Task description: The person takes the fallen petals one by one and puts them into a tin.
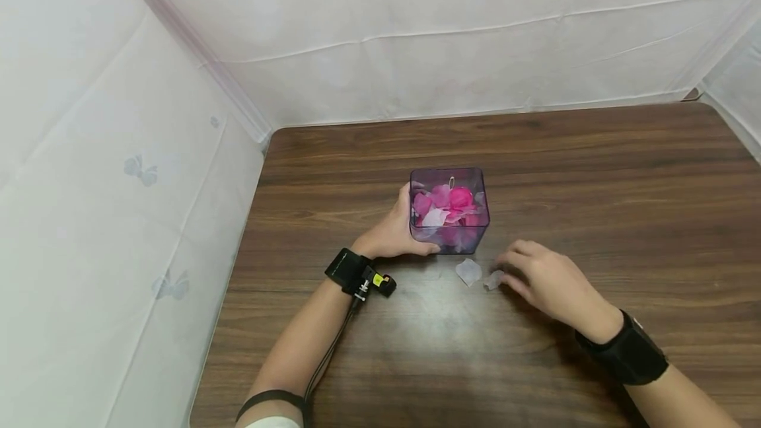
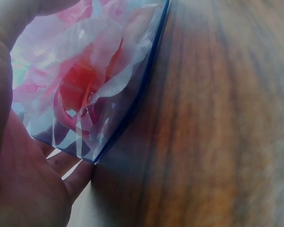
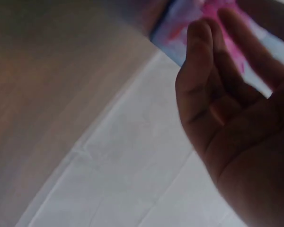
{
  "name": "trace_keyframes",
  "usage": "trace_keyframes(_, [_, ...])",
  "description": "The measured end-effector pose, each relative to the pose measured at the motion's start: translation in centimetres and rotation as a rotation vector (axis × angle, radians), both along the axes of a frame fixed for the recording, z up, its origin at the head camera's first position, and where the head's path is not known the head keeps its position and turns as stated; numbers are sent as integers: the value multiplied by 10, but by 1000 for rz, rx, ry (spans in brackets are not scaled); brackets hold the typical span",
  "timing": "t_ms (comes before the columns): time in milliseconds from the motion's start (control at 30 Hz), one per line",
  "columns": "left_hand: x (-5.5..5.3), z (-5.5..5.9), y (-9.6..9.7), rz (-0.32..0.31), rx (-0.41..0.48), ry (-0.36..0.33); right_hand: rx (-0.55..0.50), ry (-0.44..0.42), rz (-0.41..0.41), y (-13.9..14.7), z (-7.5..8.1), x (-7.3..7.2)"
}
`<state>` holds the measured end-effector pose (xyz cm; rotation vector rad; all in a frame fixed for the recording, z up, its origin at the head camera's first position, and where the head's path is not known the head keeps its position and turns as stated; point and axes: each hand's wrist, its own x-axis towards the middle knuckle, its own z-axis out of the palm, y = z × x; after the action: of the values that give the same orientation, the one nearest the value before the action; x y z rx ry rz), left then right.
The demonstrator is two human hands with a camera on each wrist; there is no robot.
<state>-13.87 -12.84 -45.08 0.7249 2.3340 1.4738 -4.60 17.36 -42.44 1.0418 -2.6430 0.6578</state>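
A see-through purple box [image 1: 448, 240] stands on the table, filled with pink and white artificial flower petals [image 1: 440, 200]. My left hand [image 1: 392, 226] grips the box from its left side, thumb along the near face; in the left wrist view, fingers reach under its edge. To the right and nearer, my right hand [image 1: 543, 279] pinches a small whitish petal [image 1: 493, 280] at the tips of thumb and forefinger, close over the table. Another pale petal [image 1: 469, 272] lies flat between that hand and the box. In the right wrist view, the fingers hide the pinched petal.
The dark wood-grain table [image 1: 624, 197] extends to both sides of the box. White sheeting [image 1: 446, 65] hangs along its back and left edges. A black strap with a small camera [image 1: 385, 284] sits on the left wrist, its cable running along the forearm.
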Motion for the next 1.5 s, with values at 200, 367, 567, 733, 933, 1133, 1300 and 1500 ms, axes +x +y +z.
trace_keyframes(200, [-1,2,0,-4,8,7,45,-33,66,-3,-13,2])
trace_keyframes(367, [-1,3,-1,-8,0,5,36,-23,27,0,-9,1])
trace_keyframes(567, [-1,6,-2,0,-8,8,14,10,0,8,0,-4])
trace_keyframes(733, [0,5,-3,0,-1,0,3,78,-31,16,13,-13])
trace_keyframes(933, [0,3,-3,-2,10,5,-62,136,-117,20,37,-25])
trace_keyframes(1133, [0,1,-4,2,-16,1,-129,180,-193,1,67,-36])
trace_keyframes(1300, [0,0,-3,-3,-29,2,-155,172,-175,-24,80,-46])
trace_keyframes(1500, [1,-1,-1,-11,-27,12,-155,121,-163,-43,81,-55])
